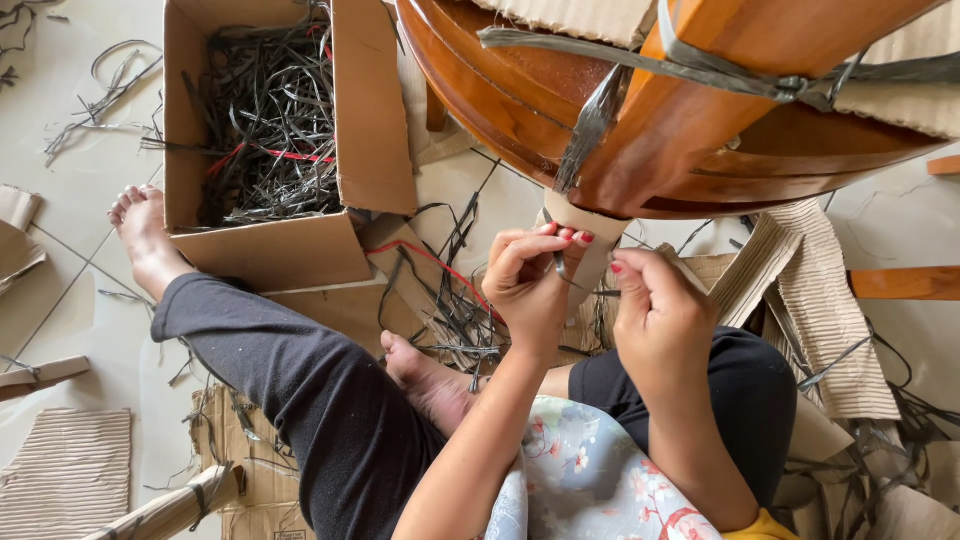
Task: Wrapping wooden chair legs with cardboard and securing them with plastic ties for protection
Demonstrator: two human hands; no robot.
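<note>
You sit on a pale tiled floor [85, 120] in soft, even daylight. Up and to the left of where you grip stands an open cardboard box [370, 110] full of dark strap scraps [265, 120]. Sheets of corrugated cardboard [820, 300] lie to the right, and more loose scraps are scattered around.

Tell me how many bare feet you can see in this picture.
2. One bare foot rests on the tile left of the cardboard box; the other foot lies tucked under the left forearm, among the loose straps.
</note>
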